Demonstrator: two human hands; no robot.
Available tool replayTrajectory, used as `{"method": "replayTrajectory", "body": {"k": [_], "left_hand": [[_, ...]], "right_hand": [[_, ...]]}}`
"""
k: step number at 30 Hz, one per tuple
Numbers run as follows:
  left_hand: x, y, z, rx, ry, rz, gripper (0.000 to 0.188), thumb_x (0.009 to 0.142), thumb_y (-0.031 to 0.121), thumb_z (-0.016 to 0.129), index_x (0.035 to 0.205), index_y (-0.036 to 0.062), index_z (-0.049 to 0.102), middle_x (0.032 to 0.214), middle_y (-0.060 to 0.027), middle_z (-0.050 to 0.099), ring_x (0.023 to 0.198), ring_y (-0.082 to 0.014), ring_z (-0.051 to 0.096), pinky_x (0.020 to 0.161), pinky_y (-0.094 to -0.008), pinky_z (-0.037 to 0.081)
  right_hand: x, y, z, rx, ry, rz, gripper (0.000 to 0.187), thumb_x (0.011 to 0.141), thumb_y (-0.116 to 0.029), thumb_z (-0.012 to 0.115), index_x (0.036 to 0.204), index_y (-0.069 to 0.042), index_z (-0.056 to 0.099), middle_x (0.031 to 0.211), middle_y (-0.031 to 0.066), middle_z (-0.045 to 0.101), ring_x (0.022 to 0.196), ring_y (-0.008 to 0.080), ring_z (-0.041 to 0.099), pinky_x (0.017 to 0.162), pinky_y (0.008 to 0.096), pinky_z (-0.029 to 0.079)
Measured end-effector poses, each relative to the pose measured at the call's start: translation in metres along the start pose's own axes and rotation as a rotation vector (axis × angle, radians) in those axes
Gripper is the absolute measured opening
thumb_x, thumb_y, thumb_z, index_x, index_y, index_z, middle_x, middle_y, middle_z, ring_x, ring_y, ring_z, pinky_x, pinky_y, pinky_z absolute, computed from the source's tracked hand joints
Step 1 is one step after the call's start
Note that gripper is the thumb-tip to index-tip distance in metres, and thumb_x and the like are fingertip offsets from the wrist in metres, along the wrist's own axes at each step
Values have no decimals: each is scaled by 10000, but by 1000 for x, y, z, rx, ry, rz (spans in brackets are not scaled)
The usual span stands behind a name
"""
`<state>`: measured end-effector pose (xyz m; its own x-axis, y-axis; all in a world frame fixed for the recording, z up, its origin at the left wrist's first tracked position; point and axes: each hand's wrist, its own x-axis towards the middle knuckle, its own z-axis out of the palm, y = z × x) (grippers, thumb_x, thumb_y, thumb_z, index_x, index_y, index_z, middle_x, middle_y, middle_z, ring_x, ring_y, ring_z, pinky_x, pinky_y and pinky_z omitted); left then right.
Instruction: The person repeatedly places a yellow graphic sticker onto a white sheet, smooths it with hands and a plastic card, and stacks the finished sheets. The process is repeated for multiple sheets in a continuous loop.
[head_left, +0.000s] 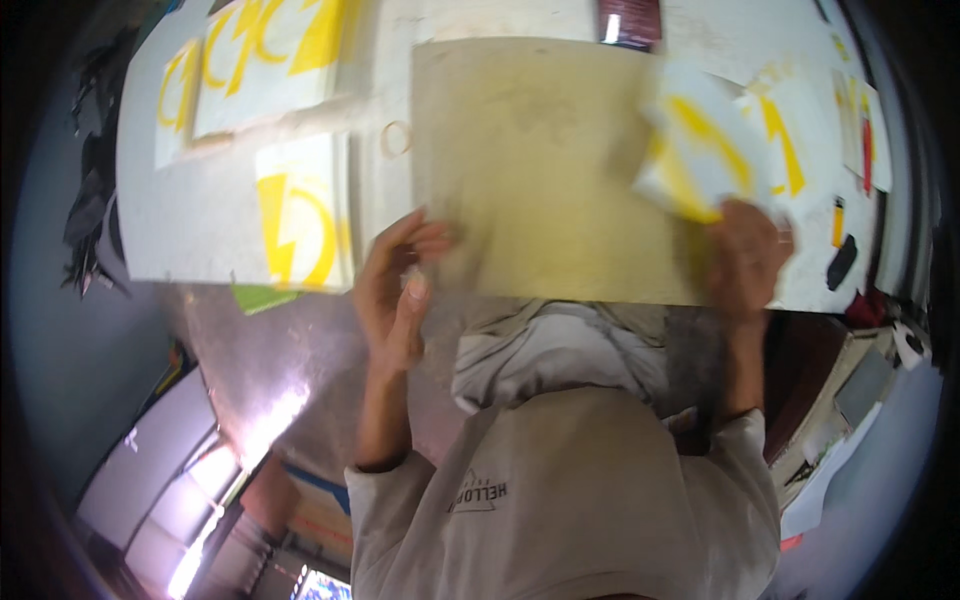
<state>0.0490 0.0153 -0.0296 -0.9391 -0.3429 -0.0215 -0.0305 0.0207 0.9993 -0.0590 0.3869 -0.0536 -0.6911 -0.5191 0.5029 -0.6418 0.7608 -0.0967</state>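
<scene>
A large yellowish-tan flat board lies on the white table in front of me, its near edge above my lap. My right hand is closed on the near edge of a white sheet with yellow printing. That sheet is tilted over the board's right side and smeared by motion. By the board's left edge, my left hand holds nothing, with thumb and fingers apart. Whether its fingertips touch the board I cannot tell. Beside it on the left lies a stack of white sheets with yellow shapes.
More yellow-printed sheets lie at the far left. Further printed sheets are on the right, near a red pen, a yellow-and-black lighter-like item and a black object. A dark maroon item sits beyond the board.
</scene>
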Motion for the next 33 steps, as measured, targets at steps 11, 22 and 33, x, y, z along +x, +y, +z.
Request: {"method": "replayTrajectory", "body": {"k": [11, 22, 33], "left_hand": [[35, -17, 64, -412, -205, -217, 376, 1090, 155, 523, 1373, -85, 582, 1327, -133, 670, 1199, -208, 637, 1053, -373, 479], [42, -36, 52, -293, 20, -222, 256, 1071, 82, 554, 1218, -82, 684, 1083, -85, 739, 944, -115, 672, 851, -263, 524], [47, -30, 38, -252, -351, -322, 255, 1088, 92, 547, 1216, -70, 699, 1093, -42, 736, 970, -70, 621, 860, -246, 499]], "right_hand": [[43, -63, 10, 902, 93, 744, 232, 933, -102, 772, 1118, 20, 703, 1157, 142, 733, 1037, 166, 666, 931, 337, 524], [38, -35, -7, 1290, 66, 831, 52, 964, -16, 732, 934, 16, 703, 899, 19, 693, 815, 59, 603, 716, 229, 468], [40, -33, 13, 1950, -477, 998, 376, 1046, -159, 634, 1381, 7, 596, 1283, 70, 686, 1149, 141, 635, 982, 318, 503]]}}
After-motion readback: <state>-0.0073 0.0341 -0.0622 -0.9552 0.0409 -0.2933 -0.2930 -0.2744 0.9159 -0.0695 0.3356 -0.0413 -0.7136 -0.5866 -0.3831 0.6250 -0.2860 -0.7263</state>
